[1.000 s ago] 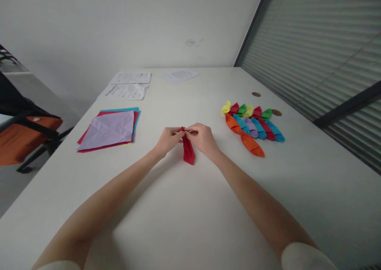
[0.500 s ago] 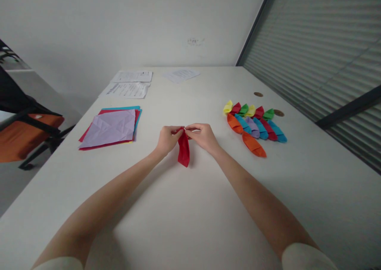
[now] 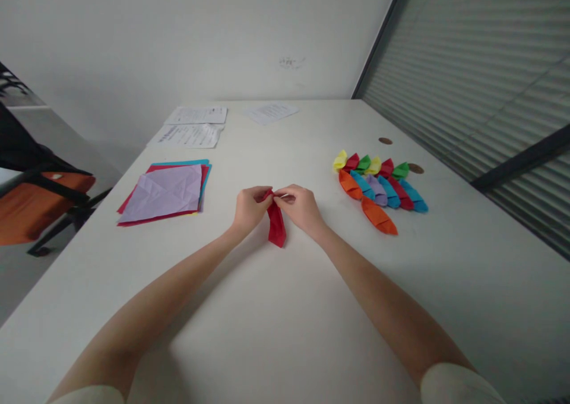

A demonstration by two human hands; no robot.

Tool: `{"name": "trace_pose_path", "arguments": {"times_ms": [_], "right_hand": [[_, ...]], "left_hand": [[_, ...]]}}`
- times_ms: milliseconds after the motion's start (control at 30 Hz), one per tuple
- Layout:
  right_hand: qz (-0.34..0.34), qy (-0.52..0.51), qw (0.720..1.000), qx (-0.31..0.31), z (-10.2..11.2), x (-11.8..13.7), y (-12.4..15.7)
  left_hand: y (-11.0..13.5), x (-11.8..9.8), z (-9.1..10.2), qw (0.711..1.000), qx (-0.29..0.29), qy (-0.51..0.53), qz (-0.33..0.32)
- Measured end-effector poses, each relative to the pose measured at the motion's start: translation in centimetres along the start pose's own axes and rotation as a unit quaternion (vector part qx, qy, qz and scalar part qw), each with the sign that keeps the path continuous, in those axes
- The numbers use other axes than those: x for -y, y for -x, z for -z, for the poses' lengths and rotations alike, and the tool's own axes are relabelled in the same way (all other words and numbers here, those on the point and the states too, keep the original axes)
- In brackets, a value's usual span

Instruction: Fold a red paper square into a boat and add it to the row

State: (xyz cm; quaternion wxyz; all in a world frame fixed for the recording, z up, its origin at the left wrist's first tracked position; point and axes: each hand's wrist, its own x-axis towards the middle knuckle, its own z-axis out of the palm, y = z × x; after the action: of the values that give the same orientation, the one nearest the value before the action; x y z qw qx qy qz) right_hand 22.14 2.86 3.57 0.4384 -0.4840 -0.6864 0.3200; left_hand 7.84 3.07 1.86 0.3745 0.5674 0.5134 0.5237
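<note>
A folded strip of red paper (image 3: 276, 226) hangs down toward me between my hands, in the middle of the table. The fingers of my left hand (image 3: 250, 208) pinch its far end from the left. From the right, my right hand (image 3: 300, 207) pinches the same end, fingertips close to the left ones. My fingers hide the top of the strip. To the right lie several folded paper pieces in rows: yellow, red and green ones behind, then blue, purple and red. An orange folded piece (image 3: 378, 215) lies nearest me in that group.
On the left of the white table (image 3: 285, 333) is a stack of coloured sheets with a creased purple sheet (image 3: 164, 193) on top. Printed papers (image 3: 191, 135) lie farther back. An orange-seated chair (image 3: 48, 199) stands beyond the left edge; window blinds (image 3: 481, 65) line the right.
The red strip's lower end has swung slightly to the right. My right fingers have closed in toward the left fingertips at its far end.
</note>
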Motion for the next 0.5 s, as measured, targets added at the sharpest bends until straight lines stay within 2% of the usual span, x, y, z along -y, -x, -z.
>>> {"name": "trace_pose_path", "arguments": {"times_ms": [200,333,500], "right_hand": [[-0.001,0.016,1.0,-0.025,0.21,-0.02,-0.08],[0.008,0.025,1.0,-0.013,-0.05,0.03,0.12],[0.013,0.021,1.0,-0.012,-0.34,-0.14,0.3]], "left_hand": [[0.13,-0.13,0.13,0.997,0.03,-0.053,-0.036],[0.09,0.19,0.38,0.995,0.024,-0.075,-0.056],[0.14,0.05,0.23,0.998,0.004,-0.047,-0.041]]}}
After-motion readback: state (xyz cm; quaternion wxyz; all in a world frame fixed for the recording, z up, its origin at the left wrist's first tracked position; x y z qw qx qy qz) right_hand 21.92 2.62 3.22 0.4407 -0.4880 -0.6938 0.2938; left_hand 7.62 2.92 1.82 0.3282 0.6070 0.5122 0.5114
